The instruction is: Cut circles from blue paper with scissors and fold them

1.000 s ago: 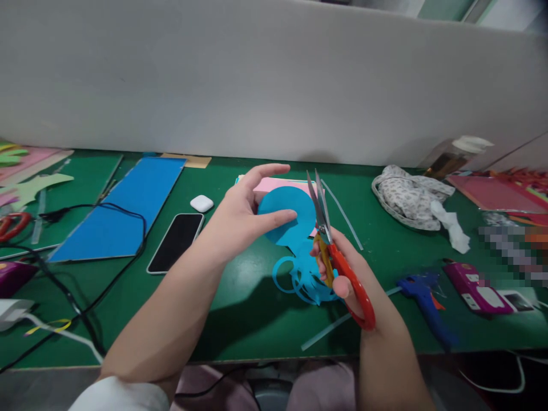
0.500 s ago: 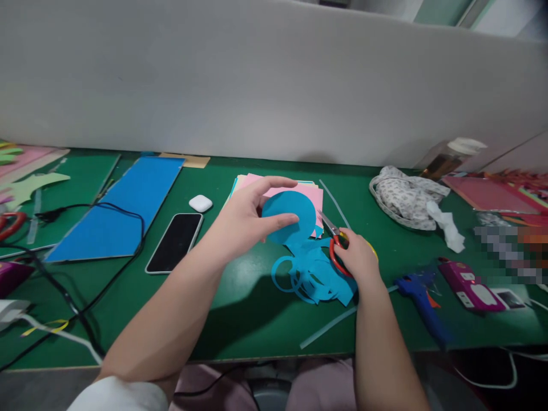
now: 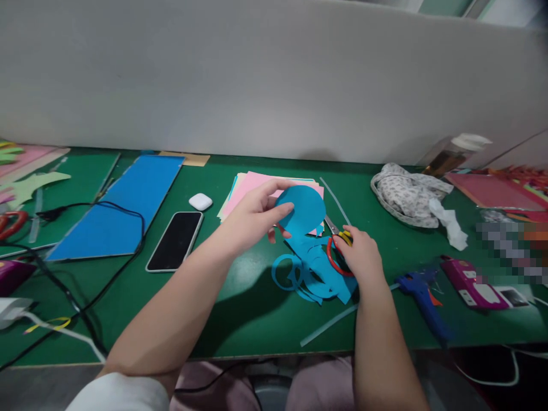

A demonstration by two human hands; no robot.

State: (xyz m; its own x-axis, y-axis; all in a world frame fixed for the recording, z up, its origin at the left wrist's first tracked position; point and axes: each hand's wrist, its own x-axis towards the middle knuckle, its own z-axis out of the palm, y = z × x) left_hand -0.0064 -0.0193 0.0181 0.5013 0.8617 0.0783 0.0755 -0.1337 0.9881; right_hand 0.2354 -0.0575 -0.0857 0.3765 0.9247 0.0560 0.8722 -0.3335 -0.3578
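Observation:
A round blue paper disc [image 3: 305, 206] is pinched between the thumb and fingers of my left hand [image 3: 261, 214], held above a stack of coloured paper [image 3: 246, 188] with pink on top. My right hand [image 3: 362, 254] grips scissors [image 3: 338, 257] with red and yellow handles; their blades point up and left, close to the disc's lower right edge and partly hidden. Curled blue paper scraps [image 3: 314, 274] lie on the green table beneath, between my hands.
Left of centre are a phone [image 3: 174, 241], a white case [image 3: 200, 201], a blue board [image 3: 124, 211] and black cables. On the right lie a patterned cloth pouch [image 3: 405, 197], a blue glue gun [image 3: 426, 302], a purple box [image 3: 473, 283] and a bottle [image 3: 458, 153]. Clear glue sticks flank the scraps.
The blue disc and my left hand have moved right, uncovering more of the paper stack. The scissors in my right hand have shifted slightly, and their blades now show less.

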